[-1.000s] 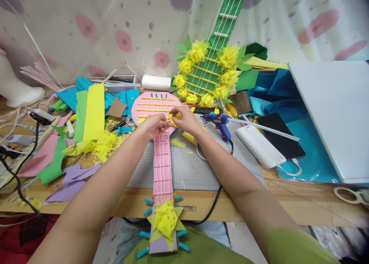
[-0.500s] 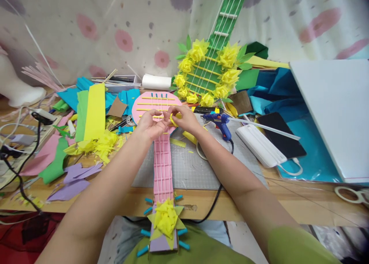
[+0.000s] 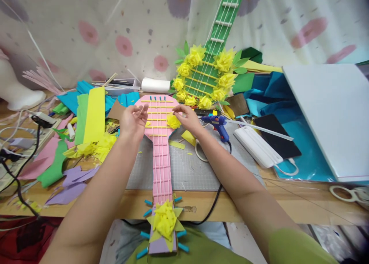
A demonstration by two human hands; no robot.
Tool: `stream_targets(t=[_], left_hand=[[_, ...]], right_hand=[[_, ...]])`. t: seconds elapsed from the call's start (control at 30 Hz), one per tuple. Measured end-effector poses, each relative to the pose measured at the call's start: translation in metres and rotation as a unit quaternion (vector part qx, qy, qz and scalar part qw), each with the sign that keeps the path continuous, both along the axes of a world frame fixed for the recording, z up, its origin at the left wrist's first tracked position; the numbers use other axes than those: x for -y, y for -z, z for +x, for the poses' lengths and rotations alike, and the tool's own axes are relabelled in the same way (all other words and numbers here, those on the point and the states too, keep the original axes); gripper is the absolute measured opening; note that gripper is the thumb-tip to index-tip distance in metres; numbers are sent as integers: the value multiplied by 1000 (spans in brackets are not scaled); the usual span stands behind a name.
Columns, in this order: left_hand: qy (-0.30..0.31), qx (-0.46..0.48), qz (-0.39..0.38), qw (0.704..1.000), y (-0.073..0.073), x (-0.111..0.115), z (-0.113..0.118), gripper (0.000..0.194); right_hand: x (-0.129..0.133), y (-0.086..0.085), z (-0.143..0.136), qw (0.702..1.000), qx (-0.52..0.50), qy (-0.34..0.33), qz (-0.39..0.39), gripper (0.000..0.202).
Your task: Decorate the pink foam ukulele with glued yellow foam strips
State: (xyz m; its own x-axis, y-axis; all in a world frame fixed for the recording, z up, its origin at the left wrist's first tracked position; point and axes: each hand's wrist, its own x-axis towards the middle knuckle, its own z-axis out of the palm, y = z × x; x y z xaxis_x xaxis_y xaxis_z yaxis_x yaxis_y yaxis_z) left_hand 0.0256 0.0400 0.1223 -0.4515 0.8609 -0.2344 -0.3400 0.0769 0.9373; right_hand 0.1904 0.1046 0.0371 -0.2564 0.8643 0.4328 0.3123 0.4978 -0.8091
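A pink toy guitar [image 3: 162,160] made of paper and card lies lengthwise toward me, with white strings and yellow strips across its body. My left hand [image 3: 134,121] is at the body's left edge, palm turned up, fingers loosely curled and apart, no object visible in it. At the right edge sits a yellow paper flower [image 3: 173,121]. Over and beside that flower, my right hand [image 3: 187,118] has its fingers pointing left, apart from the thumb; whether it touches the petals is unclear. Another yellow flower [image 3: 165,219] covers the purple headstock, which has blue pegs.
A green toy guitar [image 3: 204,73] with yellow flowers leans at the back. To the right lie a blue glue gun [image 3: 216,125], a white power bank [image 3: 258,146] and scissors [image 3: 346,193]. Paper scraps [image 3: 69,183] and cables [image 3: 17,175] crowd the left. A grey cutting mat [image 3: 196,175] lies under the guitar.
My hands were together over the guitar body; they have parted, the left moving left and the right slightly right. The yellow flower at the body's right edge shows more fully.
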Motion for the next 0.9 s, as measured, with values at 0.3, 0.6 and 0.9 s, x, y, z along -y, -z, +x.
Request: stream_targets(t=[0.3,0.6,0.9], left_hand=[[304,-500,175,792,60,-4,13,44],[186,-621,37,761,63,8,-18,30],[295,-633,193,690,58,0,8,37]], right_hand=[[15,-3,26,997,66,-40,19,36],[38,-1,58,991,132,4,3,34],[47,23,63,995,94,38,13,13]])
